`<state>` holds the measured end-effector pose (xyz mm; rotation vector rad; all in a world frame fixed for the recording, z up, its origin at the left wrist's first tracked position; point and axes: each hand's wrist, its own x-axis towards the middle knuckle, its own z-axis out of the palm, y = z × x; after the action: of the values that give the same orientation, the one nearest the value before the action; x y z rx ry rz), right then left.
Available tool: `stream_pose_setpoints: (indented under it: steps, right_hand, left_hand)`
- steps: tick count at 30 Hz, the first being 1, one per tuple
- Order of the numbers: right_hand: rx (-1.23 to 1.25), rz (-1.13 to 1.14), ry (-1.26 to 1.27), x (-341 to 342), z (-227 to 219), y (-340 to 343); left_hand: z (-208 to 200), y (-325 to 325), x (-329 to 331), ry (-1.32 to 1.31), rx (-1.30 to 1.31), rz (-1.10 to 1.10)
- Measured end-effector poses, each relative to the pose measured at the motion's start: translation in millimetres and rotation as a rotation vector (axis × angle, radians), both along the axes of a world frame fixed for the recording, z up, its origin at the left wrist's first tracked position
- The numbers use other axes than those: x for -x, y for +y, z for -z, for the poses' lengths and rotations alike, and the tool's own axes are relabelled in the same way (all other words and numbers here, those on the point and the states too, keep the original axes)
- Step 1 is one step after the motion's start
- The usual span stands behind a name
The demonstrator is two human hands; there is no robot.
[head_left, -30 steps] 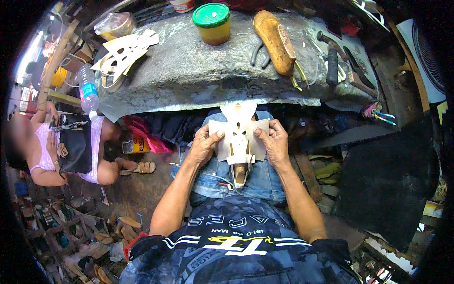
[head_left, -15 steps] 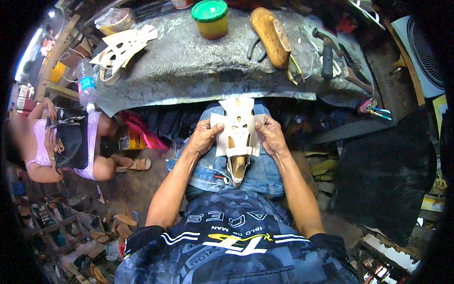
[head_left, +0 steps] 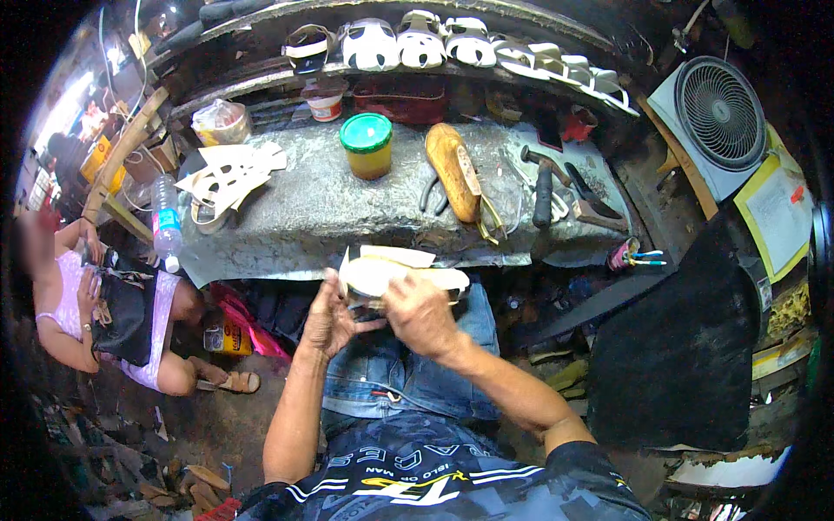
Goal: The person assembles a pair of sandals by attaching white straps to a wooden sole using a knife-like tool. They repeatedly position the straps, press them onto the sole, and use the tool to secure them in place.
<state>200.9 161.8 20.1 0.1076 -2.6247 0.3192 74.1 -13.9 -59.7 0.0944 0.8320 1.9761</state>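
Over the lap (head_left: 456, 378), before the grey surface (head_left: 313, 208), the right hand (head_left: 423, 319) grips a cream shoe (head_left: 365, 280), the left hand (head_left: 328, 321) spread wide by its left end; tub (head_left: 367, 149), last (head_left: 450, 169) and pliers (head_left: 430, 194) lie beyond, sandals (head_left: 421, 43) behind, fan (head_left: 721, 113) at right

We see a dim room with a glaring, elongated white light (head_left: 69, 104) at the upper left of the frame. The worn grey tabletop (head_left: 295, 195) is brightly lit across its middle, while the space beneath it sinks into deep shadow. At the centre, the smooth cream-coloured sheet piece (head_left: 360, 280) washes out nearly to white. We notice the long wooden shelf (head_left: 261, 84) bowing along the top, black corners, and murky, indistinct detail at lower left.
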Motion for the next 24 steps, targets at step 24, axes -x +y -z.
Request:
stream_pose_setpoints:
  steps: [24]
  right_hand:
    - [-0.414, 0.416, 0.016, 76.7, -31.1, 229.1]
  left_hand:
    - [60.0, -20.6, 4.2, -0.110, -0.318, 0.017]
